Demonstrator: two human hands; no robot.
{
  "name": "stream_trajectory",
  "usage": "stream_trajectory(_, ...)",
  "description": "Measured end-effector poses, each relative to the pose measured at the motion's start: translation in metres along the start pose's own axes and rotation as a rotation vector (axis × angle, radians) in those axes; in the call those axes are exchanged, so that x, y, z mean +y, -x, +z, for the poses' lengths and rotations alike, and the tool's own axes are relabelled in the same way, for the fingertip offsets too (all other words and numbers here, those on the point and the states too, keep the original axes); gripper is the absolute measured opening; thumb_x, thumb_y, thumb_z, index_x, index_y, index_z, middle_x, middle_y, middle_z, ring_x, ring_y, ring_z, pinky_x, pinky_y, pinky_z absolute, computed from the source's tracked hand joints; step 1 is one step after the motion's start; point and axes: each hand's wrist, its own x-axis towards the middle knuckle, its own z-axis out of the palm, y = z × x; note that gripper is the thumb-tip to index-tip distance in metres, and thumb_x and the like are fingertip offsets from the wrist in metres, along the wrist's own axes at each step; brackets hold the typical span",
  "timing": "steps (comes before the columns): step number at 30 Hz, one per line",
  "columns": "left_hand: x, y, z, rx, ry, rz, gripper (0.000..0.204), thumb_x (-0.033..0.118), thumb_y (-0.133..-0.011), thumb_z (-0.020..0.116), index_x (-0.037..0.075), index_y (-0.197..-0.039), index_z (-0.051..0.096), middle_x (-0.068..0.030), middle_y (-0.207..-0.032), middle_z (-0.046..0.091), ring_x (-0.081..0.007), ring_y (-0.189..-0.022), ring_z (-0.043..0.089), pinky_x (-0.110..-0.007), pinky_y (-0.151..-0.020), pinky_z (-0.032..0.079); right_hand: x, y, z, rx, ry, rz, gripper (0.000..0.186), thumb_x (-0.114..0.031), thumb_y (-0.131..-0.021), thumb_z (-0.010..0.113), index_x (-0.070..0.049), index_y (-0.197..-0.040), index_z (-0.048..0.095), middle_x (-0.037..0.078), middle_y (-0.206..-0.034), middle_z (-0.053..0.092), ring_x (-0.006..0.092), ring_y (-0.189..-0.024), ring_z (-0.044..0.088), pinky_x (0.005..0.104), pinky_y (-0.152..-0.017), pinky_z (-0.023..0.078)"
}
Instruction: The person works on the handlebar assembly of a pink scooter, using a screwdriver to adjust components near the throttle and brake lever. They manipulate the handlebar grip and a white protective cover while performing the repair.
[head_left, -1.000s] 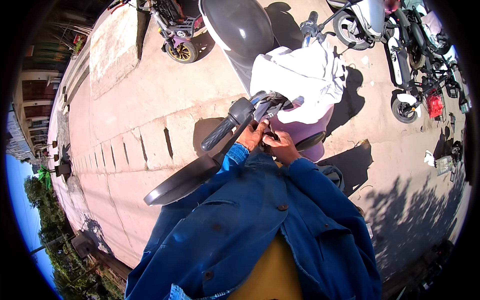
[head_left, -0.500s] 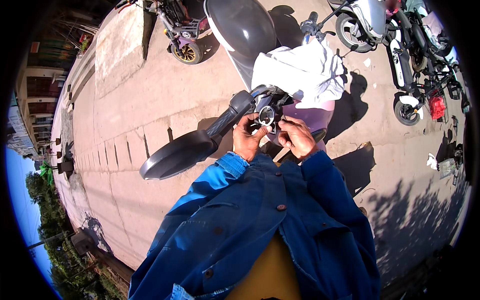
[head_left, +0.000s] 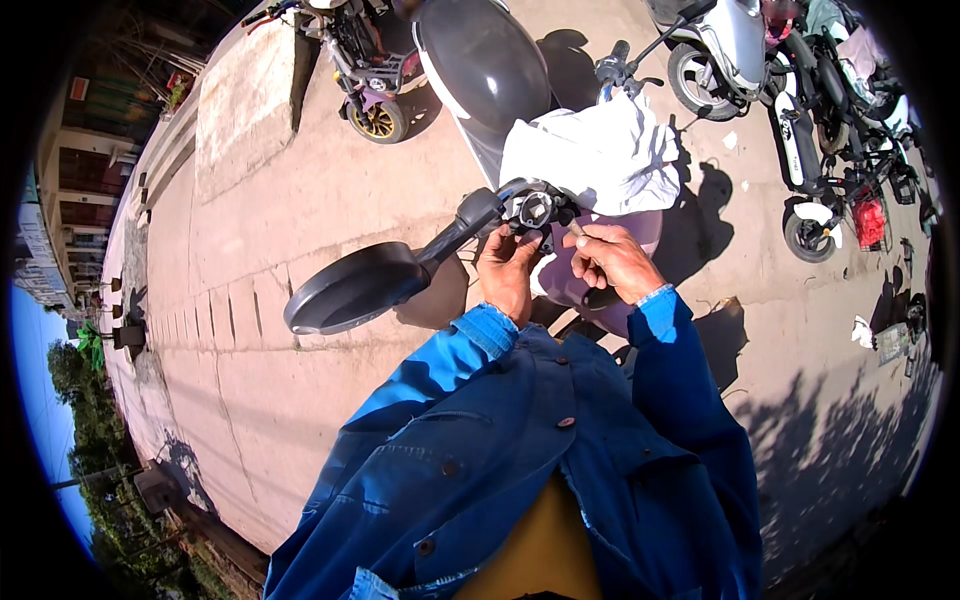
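Note:
A purple scooter (head_left: 630,230) stands before me, with a white cloth (head_left: 590,150) draped over it. At its handlebar (head_left: 477,213) is a round part with a silver rim (head_left: 535,208). My left hand (head_left: 505,270) pinches the underside of this part. My right hand (head_left: 610,265), just right of it, has curled fingers round a small, slim, light-coloured item (head_left: 576,229), too small to name. A black mirror (head_left: 345,285) sticks out to the left of my hands. The scooter's black seat (head_left: 480,60) lies beyond the cloth.
A small scooter with gold wheels (head_left: 375,118) stands at top left beside a concrete slab (head_left: 240,110). Several scooters (head_left: 800,130) are parked at right, with a red bag (head_left: 868,220). Shop fronts, trees (head_left: 70,390) and potted plants line the left rim.
The round part came into view between my hands. My left hand moved slightly right; my right hand moved right and rose. The mirror has swung upward and away from my body.

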Motion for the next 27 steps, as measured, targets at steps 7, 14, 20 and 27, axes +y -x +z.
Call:
stream_trajectory(7, 0.001, 0.008, 0.019, -0.096, 0.009, 0.016, 0.048, -0.008, -0.087, 0.077, 0.000, -0.128, 0.053, -0.0125, -0.115, 0.069, -0.0202, -0.106, 0.065, -0.036, -0.096, 0.055, 0.000, -0.012, 0.022, 0.376, 0.104, -0.582, 0.031, -0.005, -0.096, 0.071, -0.001, -0.126, 0.063, 0.007, -0.111, 0.072, 0.0124, -0.095, 0.065, 0.0294, -0.081, 0.054)
stream_trajectory(14, -0.013, -0.009, -0.001, -0.038, 0.193, 0.040, 0.037, -0.012, -0.089, 0.071, -0.001, -0.123, 0.058, -0.0131, -0.112, 0.067, -0.0244, -0.110, 0.067, -0.037, -0.101, 0.056, -0.009, -0.032, 0.037, 0.253, 0.117, -0.520, 0.049, -0.004, -0.089, 0.077, -0.001, -0.135, 0.060, 0.010, -0.121, 0.070, 0.0179, -0.108, 0.066, 0.0321, -0.093, 0.054)
stream_trajectory(20, 0.004, -0.020, -0.003, 0.009, 0.199, -0.078, 0.020, -0.001, -0.101, 0.062, 0.000, -0.120, 0.063, -0.0133, -0.122, 0.068, -0.0248, -0.113, 0.069, -0.038, -0.106, 0.057, -0.015, -0.043, 0.056, 0.395, 0.337, -0.536, 0.055, -0.017, -0.089, 0.082, 0.003, -0.133, 0.057, 0.020, -0.133, 0.055, 0.0364, -0.119, 0.062, 0.0429, -0.099, 0.052)
stream_trajectory(27, -0.006, -0.027, -0.016, -0.065, 0.203, -0.095, 0.020, 0.009, -0.102, 0.065, 0.004, -0.121, 0.063, -0.0116, -0.122, 0.067, -0.0274, -0.119, 0.064, -0.045, -0.109, 0.051, 0.013, -0.056, 0.076, 0.574, 0.319, -0.574, 0.059, -0.013, -0.088, 0.081, 0.002, -0.136, 0.050, 0.021, -0.132, 0.055, 0.0391, -0.124, 0.058, 0.0469, -0.105, 0.049)
